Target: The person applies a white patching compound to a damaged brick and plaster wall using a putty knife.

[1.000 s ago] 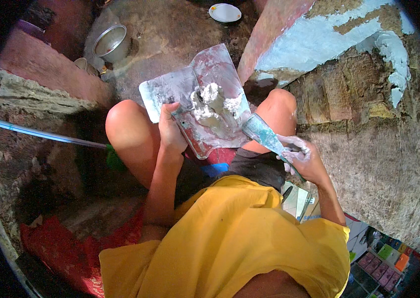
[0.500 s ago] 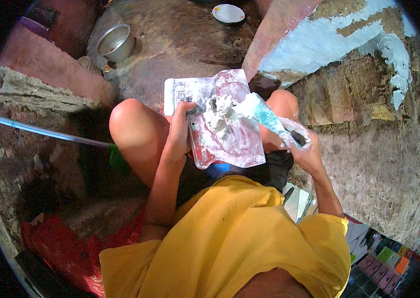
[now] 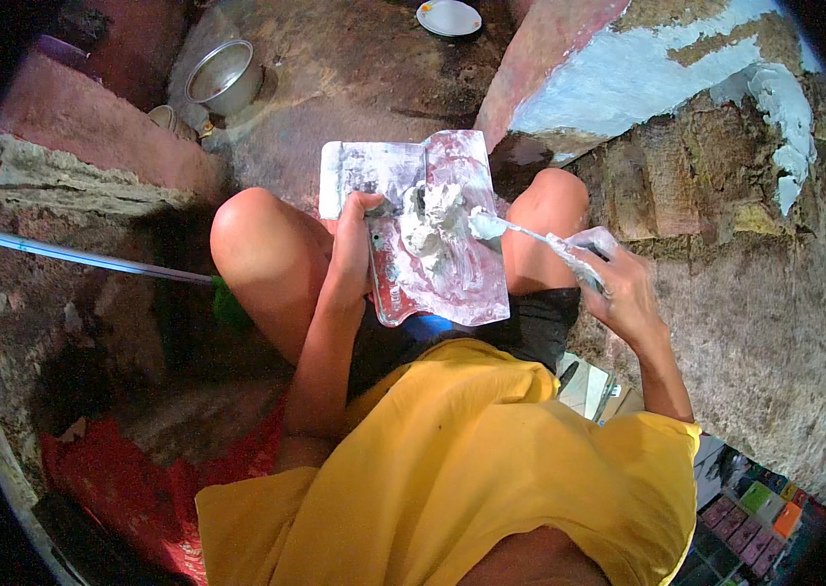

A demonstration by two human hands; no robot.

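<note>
My left hand [image 3: 351, 239] grips the left side of a flat red board [image 3: 389, 283] smeared with white, its thumb on top, above my lap. A paler white-and-grey panel [image 3: 359, 168] forms the board's far left part. Near the board's middle sits a heap of thick white putty [image 3: 433, 220]. My right hand [image 3: 618, 288], its fingers whitened, is closed round the handle of a putty knife [image 3: 527, 232]. The knife's blade is turned nearly edge-on, with a dab of putty at its tip over the board's right edge.
A rough wall [image 3: 725, 293] stands to the right, with a pale blue-white coat [image 3: 608, 83] higher up. On the floor beyond my knees are a metal pot [image 3: 225, 83] and a white plate [image 3: 449, 18]. A blue-white stick [image 3: 91, 256] lies at the left, near red cloth [image 3: 130, 488].
My right hand has moved slightly right and turned the putty knife from broad side to nearly edge-on. The blade has drawn away from the putty heap. The board has shifted slightly left.
</note>
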